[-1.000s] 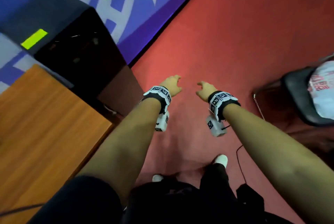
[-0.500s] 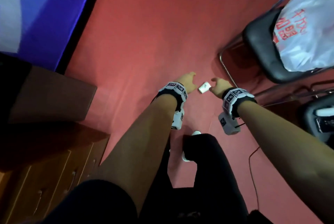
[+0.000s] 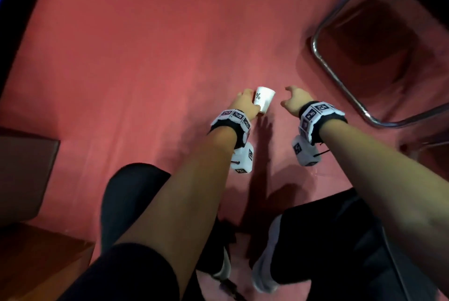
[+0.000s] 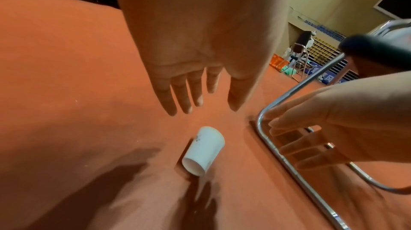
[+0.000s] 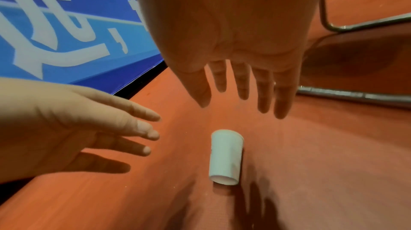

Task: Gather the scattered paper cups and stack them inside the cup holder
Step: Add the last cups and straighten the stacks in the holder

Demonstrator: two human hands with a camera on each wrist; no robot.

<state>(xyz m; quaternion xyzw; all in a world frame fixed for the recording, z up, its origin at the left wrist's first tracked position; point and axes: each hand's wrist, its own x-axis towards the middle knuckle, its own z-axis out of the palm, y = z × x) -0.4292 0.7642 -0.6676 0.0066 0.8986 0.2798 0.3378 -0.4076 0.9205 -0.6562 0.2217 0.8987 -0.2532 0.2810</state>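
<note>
A white paper cup [image 4: 203,151] lies on its side on the red floor [image 3: 145,69], between the left hand [image 3: 245,103] and the right hand [image 3: 295,100]. From the head view the left hand seems to touch the cup and partly covers it; both wrist views show a clear gap, with neither hand in contact. Both grips are released, fingers straight and spread, holding nothing. The left wrist view shows a dark mark on the cup's side, too blurred to read; the right wrist view shows only plain white wall and the rim facing the camera. A chrome chair frame [image 3: 340,81] runs close along the right hand's outer side; a blue banner [image 5: 66,31] edges the floor beyond the left hand. Open floor lies ahead of the cup. The chair's seat is cut off at the top corner.
</note>
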